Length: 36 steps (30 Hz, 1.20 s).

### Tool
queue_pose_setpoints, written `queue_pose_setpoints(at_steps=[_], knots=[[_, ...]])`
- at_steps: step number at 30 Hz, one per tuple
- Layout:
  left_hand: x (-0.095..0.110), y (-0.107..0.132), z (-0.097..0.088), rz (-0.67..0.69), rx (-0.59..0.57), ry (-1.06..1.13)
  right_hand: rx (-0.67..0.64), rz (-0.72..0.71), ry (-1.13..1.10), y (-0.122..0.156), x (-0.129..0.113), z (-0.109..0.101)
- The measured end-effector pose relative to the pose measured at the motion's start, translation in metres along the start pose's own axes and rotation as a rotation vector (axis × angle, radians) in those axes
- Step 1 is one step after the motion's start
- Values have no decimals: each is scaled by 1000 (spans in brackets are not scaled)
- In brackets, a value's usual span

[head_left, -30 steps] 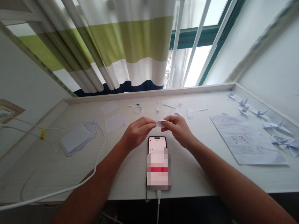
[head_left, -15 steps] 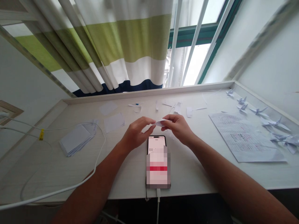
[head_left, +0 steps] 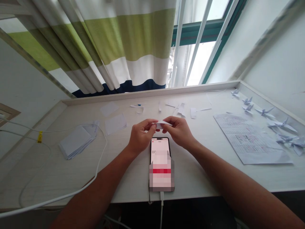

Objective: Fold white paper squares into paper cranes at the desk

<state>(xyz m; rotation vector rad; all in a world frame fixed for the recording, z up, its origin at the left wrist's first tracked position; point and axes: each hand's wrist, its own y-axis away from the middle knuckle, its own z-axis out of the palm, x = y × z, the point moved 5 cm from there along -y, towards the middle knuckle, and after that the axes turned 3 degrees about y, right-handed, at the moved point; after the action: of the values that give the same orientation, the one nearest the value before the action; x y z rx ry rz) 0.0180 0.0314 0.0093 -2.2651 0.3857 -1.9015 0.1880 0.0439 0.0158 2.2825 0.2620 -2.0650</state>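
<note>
Both of my hands meet over the middle of the pale desk (head_left: 202,165), pinching one small folded white paper (head_left: 162,123) between them. My left hand (head_left: 140,135) grips its left end with thumb and fingers closed. My right hand (head_left: 179,130) pinches its right end. The paper hangs just above the top edge of a phone (head_left: 160,165) that lies flat on the desk with its screen lit.
A stack of white paper squares (head_left: 76,143) lies at the left with a white cable (head_left: 100,159) looping past it. Paper scraps (head_left: 182,109) litter the back. A printed sheet (head_left: 250,140) and several folded paper cranes (head_left: 264,112) sit at the right. A striped curtain (head_left: 114,47) hangs behind.
My hands have drawn closer together on the paper, the left fingers curling in over its left end. The view has shifted slightly upward.
</note>
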Motion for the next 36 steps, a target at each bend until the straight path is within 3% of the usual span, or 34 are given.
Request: queue_pose_setpoints(at_steps=[4,8,12,15,18,22,28,36], knots=[[3,1,-2,90,32,-73,-8,16,-44,-1,2,1],[1,-4,-2,-33,26,101,-26,-13,-27,-1,2,1],[-1,-10,1,-207,-91,279,-99,-69,17,0,-1,3],[-2,-12,2,-233,-177,284,-129,-77,21,1,-2,4],[-3,-13,0,-207,-184,280,-97,-56,-5,0,-2,2],[0,-10,-5,-63,-145,90,-46,-75,5,0,-2,-1],[27,0,-10,433,-18,-402,78,-159,157,7,-5,1],[36,3,-7,483,51,-482,155,-159,198,9,-9,3]])
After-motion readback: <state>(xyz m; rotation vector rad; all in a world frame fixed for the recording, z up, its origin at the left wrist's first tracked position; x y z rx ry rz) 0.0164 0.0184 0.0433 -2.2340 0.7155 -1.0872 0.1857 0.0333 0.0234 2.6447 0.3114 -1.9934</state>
